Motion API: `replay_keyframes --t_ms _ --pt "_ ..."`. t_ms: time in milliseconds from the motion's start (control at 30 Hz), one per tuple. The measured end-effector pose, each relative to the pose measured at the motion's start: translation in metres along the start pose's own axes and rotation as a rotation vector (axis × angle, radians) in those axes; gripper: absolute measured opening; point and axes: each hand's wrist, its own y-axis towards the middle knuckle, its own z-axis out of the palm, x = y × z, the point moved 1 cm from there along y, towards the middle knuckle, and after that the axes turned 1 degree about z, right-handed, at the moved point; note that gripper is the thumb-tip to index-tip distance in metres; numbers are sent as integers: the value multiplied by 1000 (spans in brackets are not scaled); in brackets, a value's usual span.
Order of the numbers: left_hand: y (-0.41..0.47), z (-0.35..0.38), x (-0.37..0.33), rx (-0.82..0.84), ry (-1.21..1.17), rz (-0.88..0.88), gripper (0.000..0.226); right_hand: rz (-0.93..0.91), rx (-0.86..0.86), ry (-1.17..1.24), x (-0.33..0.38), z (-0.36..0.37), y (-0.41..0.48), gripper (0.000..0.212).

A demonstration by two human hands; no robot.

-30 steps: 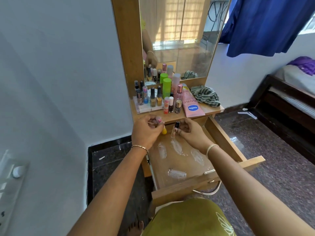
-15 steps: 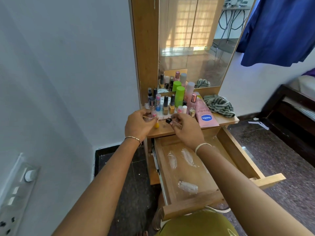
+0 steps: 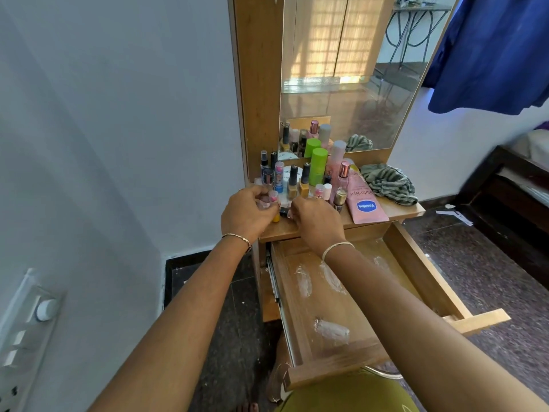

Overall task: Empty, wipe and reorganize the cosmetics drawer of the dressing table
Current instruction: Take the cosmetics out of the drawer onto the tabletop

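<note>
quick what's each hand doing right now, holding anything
Left hand: closed on small cosmetic bottles at the tabletop's front edge.
Right hand: fingers curled on a small dark-capped bottle.

Blue curtain (image 3: 490, 49) upper right, dark bed frame (image 3: 511, 185) beside it, wall switch panel (image 3: 23, 331) lower left

The wooden surface (image 3: 398, 211) carries a crowd of upright bottles (image 3: 298, 181) just beyond the fingers (image 3: 292, 208), with a green-capped bottle (image 3: 318, 166) behind them. To the right of the fingers a pink Vaseline tube (image 3: 364, 200) lies flat, and further right sits a crumpled striped cloth (image 3: 389, 183).
</note>
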Motion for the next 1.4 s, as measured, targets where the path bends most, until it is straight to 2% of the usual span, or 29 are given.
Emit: replay_keyframes --t_ms 233,400,733,833,1000,1067,1133,1267,1400 --pt "2 1 1 23 7 23 30 -30 8 -48 -1 3 0 11" --pt "2 3 0 33 8 23 31 -86 -54 -69 -2 2 -8 18" --pt "-1 -2 -6 23 22 17 33 -22 -103 -8 -22 -11 -23 18" --pt "-5 -6 -11 15 8 21 40 -19 -121 16 -23 -16 -28 20" --pt "-17 -8 -31 -76 20 90 66 12 -175 19 -28 -22 -36 23" --pt "-28 -5 -42 -111 -8 128 60 57 -224 17 -34 -24 -40 21" --pt "-43 1 -49 -102 -62 207 43 142 -284 61 -44 -26 -44 20" --pt "-66 21 -52 66 -121 317 8 316 -365 89 -78 -27 -47 28" --pt "-77 44 -38 226 -37 349 29 493 -390 123 -115 -28 -33 34"
